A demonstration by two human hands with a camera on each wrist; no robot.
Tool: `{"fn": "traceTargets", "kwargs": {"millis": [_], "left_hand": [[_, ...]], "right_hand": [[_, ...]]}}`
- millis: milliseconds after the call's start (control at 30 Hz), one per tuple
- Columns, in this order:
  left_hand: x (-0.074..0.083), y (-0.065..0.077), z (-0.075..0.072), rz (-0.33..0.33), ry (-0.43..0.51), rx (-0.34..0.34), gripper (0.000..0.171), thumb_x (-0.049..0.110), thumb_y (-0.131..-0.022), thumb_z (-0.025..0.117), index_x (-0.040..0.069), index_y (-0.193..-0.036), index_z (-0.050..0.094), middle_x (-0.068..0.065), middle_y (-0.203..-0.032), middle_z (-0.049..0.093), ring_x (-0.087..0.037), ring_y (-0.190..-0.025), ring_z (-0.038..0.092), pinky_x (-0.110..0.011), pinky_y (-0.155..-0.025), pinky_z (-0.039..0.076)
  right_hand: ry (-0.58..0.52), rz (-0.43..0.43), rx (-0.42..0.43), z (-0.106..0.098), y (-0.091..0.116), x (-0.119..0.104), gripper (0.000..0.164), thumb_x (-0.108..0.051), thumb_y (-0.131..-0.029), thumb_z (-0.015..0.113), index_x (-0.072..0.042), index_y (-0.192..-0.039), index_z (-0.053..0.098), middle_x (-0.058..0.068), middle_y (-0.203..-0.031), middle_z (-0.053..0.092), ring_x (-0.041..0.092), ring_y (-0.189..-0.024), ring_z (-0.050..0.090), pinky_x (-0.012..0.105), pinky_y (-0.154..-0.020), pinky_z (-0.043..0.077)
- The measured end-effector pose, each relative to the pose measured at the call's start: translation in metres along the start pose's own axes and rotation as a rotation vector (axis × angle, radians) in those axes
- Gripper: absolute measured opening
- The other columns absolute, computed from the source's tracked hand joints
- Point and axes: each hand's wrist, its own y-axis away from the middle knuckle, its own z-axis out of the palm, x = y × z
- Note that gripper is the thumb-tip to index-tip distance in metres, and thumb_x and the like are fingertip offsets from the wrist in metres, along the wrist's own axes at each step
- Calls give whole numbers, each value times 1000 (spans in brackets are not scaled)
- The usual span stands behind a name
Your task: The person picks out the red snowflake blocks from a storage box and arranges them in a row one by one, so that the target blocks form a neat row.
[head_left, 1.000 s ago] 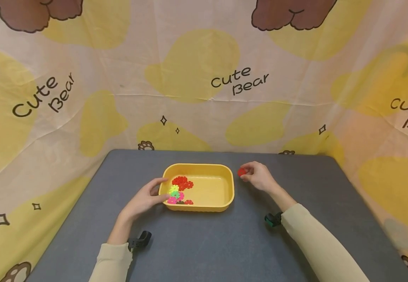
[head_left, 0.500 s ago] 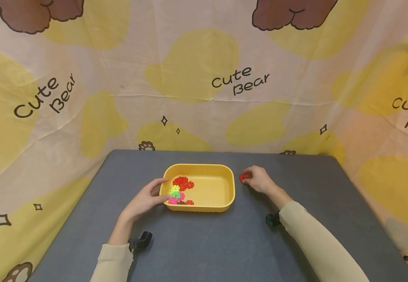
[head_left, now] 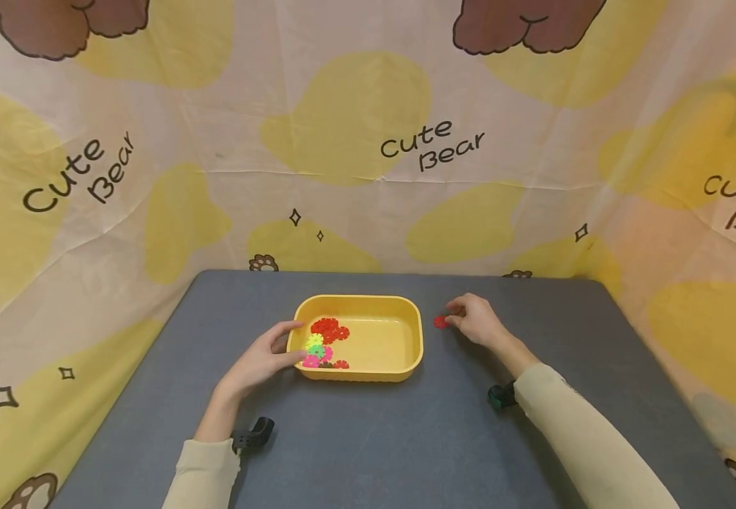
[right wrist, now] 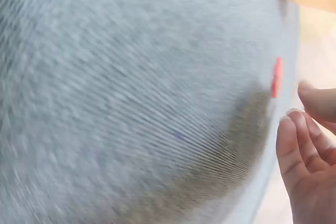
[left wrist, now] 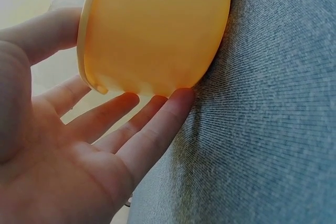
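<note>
A yellow plastic tray (head_left: 380,346) stands on the table. In its left end lie several small notched plastic discs (head_left: 326,329), red, yellow, green, pink and dark. My left hand (head_left: 264,359) holds the tray's left end; in the left wrist view the thumb (left wrist: 58,32) is at the rim and the fingers (left wrist: 157,135) lie against the outer wall. A lone red notched disc (head_left: 440,322) lies on the table just right of the tray. Beside it is my right hand (head_left: 477,319). In the right wrist view, its slightly bent fingers are apart from the red disc (right wrist: 276,77).
The grey-blue table (head_left: 368,438) reaches a cloth backdrop (head_left: 355,141) with yellow patches and lettering, which rises behind and on both sides. Dark straps (head_left: 253,433) show at both wrists, below pale sleeves.
My right hand held the red disc to the right of the tray, lowered it, and has let go of it on the table, drawing slightly right. The left hand and tray have stayed put.
</note>
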Motion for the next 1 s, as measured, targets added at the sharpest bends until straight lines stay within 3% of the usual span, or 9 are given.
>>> {"fn": "traceTargets", "kwargs": {"millis": [267, 600, 833, 1000], "left_hand": [[1, 1, -1, 1, 12, 2, 70, 29, -92, 76, 14, -151, 43, -15, -159, 36, -36, -138, 48, -57, -110, 39], [1, -1, 0, -2, 13, -1, 68, 29, -93, 76, 15, -151, 43, -14, -159, 35, -36, -139, 48, -58, -111, 39], [2, 0, 0, -10, 3, 5, 69, 29, -92, 76, 15, -151, 43, -14, -159, 35, -36, -139, 47, -58, -110, 39], [3, 0, 0, -10, 1, 4, 70, 30, -92, 76, 15, -151, 42, -15, -159, 34, -38, -141, 45, -59, -111, 38]], "right_hand": [[-86, -20, 76, -19, 9, -20, 29, -14, -97, 71, 2, -121, 70, 14, -112, 67, 31, -99, 63, 45, -80, 56], [-153, -99, 157, -26, 18, -54, 21, -17, -96, 72, -6, -115, 73, 9, -109, 71, 25, -91, 65, 42, -76, 56], [-218, -135, 146, -22, 23, -79, 20, -16, -94, 74, -7, -112, 73, 6, -104, 70, 22, -85, 67, 39, -74, 57], [-227, -207, 128, -17, 24, -95, 19, -13, -93, 75, -5, -110, 74, 4, -101, 70, 21, -86, 66, 37, -75, 57]]}}
